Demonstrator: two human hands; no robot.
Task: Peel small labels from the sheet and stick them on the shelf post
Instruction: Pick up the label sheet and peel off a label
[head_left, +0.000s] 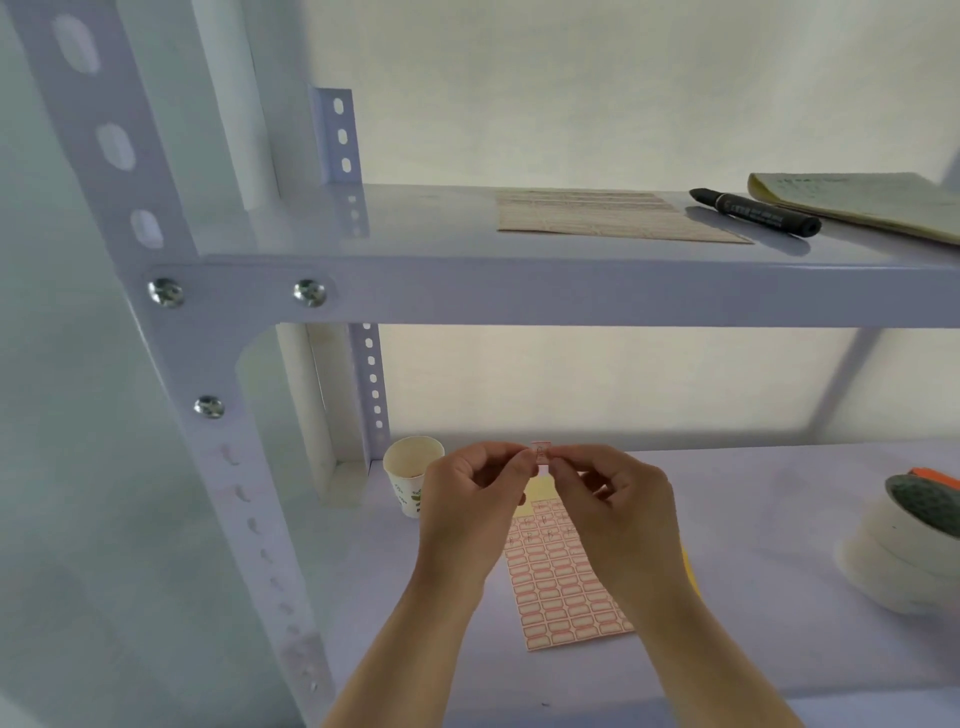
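Observation:
A small red-bordered label (541, 451) is pinched between the fingertips of my left hand (470, 506) and my right hand (615, 512), held up above the lower shelf. Beneath my hands lies the label sheet (563, 587), pink rows of small labels on a yellowish backing, partly hidden by my right hand. The white perforated shelf post (171, 332) runs down the left side, with several bolts and slotted holes; it stands well to the left of both hands.
A paper cup (408, 467) stands left of my hands on the lower shelf (779, 623). White tape rolls (904, 551) sit at the right. On the upper shelf (519, 291) lie another label sheet (602, 215), a black marker (756, 212) and a notepad (862, 200).

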